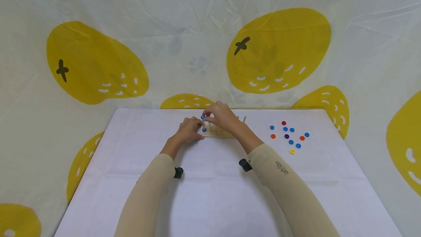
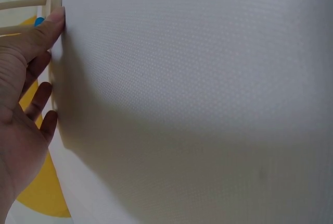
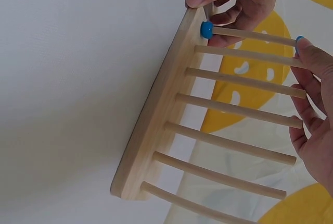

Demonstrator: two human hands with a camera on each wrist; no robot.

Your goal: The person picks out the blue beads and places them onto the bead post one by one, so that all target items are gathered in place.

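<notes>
A wooden peg rack has a long base and a row of several upright pegs. My left hand holds the left end of its base, thumb on the front edge and the other fingers behind. One blue bead sits at the bottom of the leftmost peg. At that peg's top, my right hand pinches a second blue bead between thumb and fingers. In the right wrist view that bead is mostly hidden by the thumb. The other pegs carry no beads.
Loose beads lie scattered on the white tablecloth to the right: several blue ones, a red one, orange ones, a dark purple one and a yellow one. A patterned curtain hangs behind the table.
</notes>
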